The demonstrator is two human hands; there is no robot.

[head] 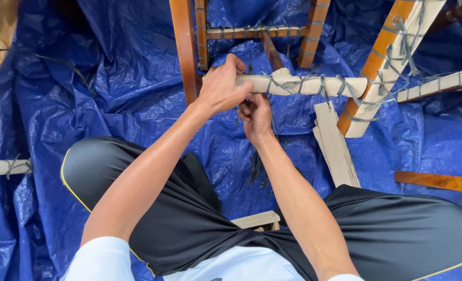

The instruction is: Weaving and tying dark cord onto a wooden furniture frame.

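A wooden chair frame lies on a blue tarpaulin. One rail is wrapped in pale cardboard and bound with grey string. My left hand grips the left end of this wrapped rail from above. My right hand sits just below the rail, fingers pinched on strands of grey string that hang down toward my lap. The fingertips of both hands are partly hidden by each other.
Brown wooden legs and a bound slat stand behind the hands. More wrapped rails cross at the right. Cardboard strips lie on the tarpaulin. A wrapped piece lies far left. My knees in black shorts frame the lower view.
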